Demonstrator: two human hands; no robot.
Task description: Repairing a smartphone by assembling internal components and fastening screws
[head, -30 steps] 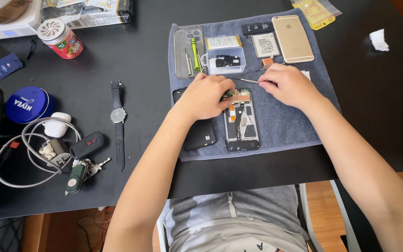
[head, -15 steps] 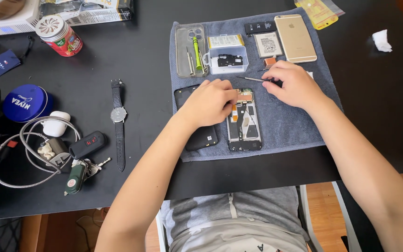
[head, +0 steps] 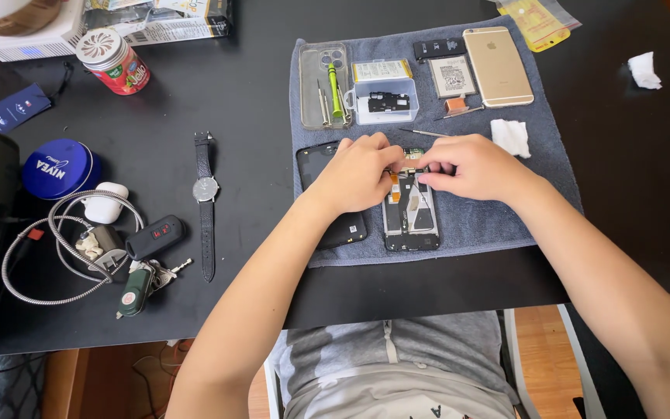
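Now both hands are brought together over the top end of the opened phone (head: 410,209), which lies on the grey towel (head: 537,194) near its front edge. A second ago the right hand (head: 471,165) was held further back and to the right, with a thin tool pinched in it; that tool (head: 424,133) is now laid on the towel just behind the hands, and the right fingers are curled down onto the phone's upper part. Whether a small piece is pinched between them cannot be told, since the fingertips are hidden. The left hand (head: 358,172) is kept pressed on the phone's upper left corner, fingers bent, and partly covers a black panel (head: 335,225) lying beside the phone. From this change it is judged that work with the tool is paused and that something inside is being handled by bare fingers.

Behind the hands, a clear case (head: 324,84) holding small screwdrivers, a clear box (head: 385,99), and a gold phone (head: 498,66) are set on the towel. A watch (head: 205,203) and keys (head: 145,275) are left well apart on the black table (head: 257,155).
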